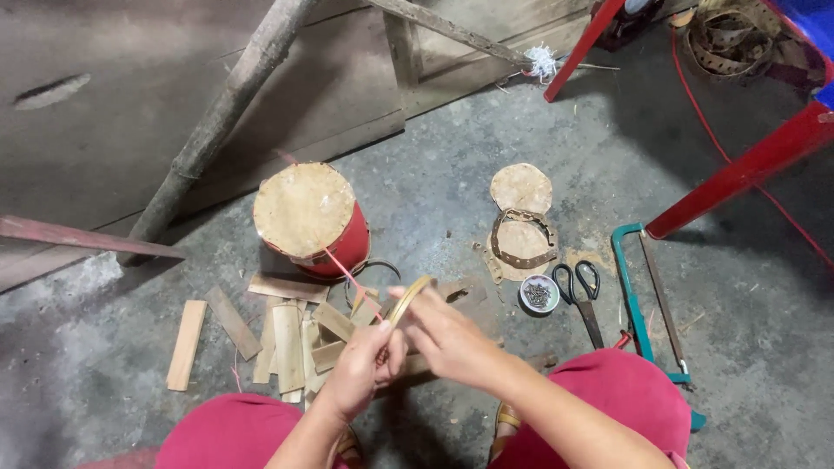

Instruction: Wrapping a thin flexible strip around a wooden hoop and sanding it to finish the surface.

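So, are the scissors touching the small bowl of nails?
Apart. The head view shows a thin strip of bare floor between the scissors and the bowl rim.

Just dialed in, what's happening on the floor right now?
A person sits low over a concrete floor, both hands together on a thin bent bamboo strip. The left hand pinches its lower end along with a pink strand; the right hand grips it just beside. Cut bamboo slats lie in front, a red drum behind them. Scissors, a bowl of nails and a hacksaw lie to the right.
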